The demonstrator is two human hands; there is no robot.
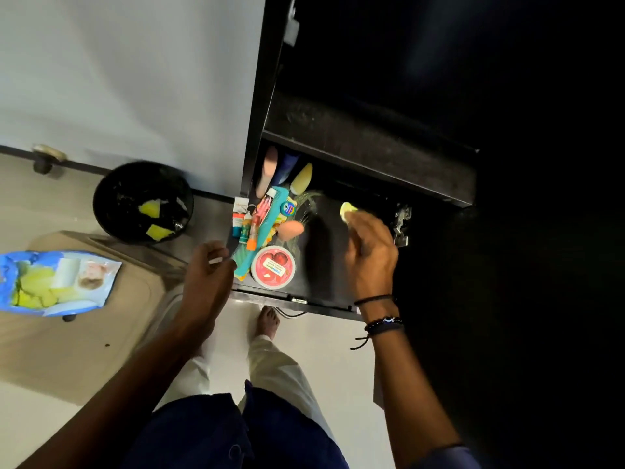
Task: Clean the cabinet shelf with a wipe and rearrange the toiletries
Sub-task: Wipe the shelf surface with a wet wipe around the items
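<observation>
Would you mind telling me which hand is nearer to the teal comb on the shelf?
Left. The left hand sits just beside the comb; the right hand holds a wipe farther right.

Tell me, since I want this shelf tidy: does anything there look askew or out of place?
Yes. The toiletries sit heaped at the left end of the shelf: a comb lies slantwise over the tubes, next to a sponge and a red tub. The right hand holds a wipe further right.
</observation>
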